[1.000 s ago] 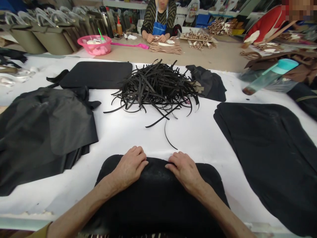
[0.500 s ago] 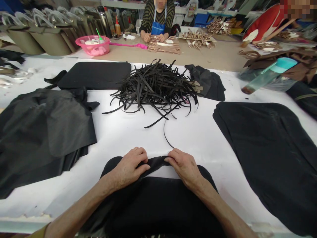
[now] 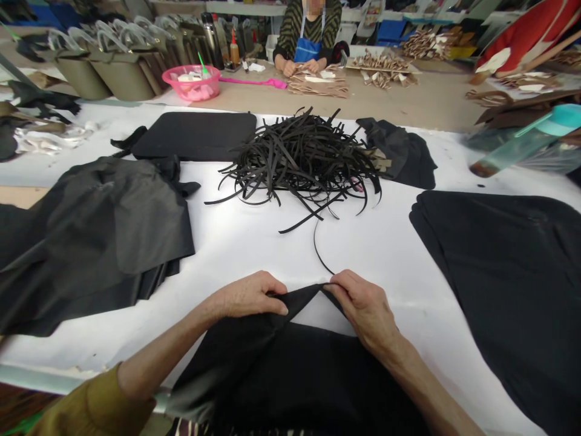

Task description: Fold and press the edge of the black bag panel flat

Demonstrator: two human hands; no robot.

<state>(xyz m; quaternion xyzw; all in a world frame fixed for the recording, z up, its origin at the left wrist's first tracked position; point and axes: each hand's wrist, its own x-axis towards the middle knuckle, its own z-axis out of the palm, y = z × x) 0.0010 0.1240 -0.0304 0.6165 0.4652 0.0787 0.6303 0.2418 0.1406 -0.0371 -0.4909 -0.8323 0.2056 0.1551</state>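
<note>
Now the black sheet (image 3: 254, 342) on the near side of the white worktop (image 3: 249, 248) peaks more sharply, far edge pinched by left hand (image 3: 258, 295) and right hand (image 3: 367, 306), seemingly freer from beneath.

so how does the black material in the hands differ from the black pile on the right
The held material is creased, its far edge pinched up by the left hand and right hand; the black pile lies flat, untouched. The held material is directly before the person, the black pile off to the right. Both are black.
</note>
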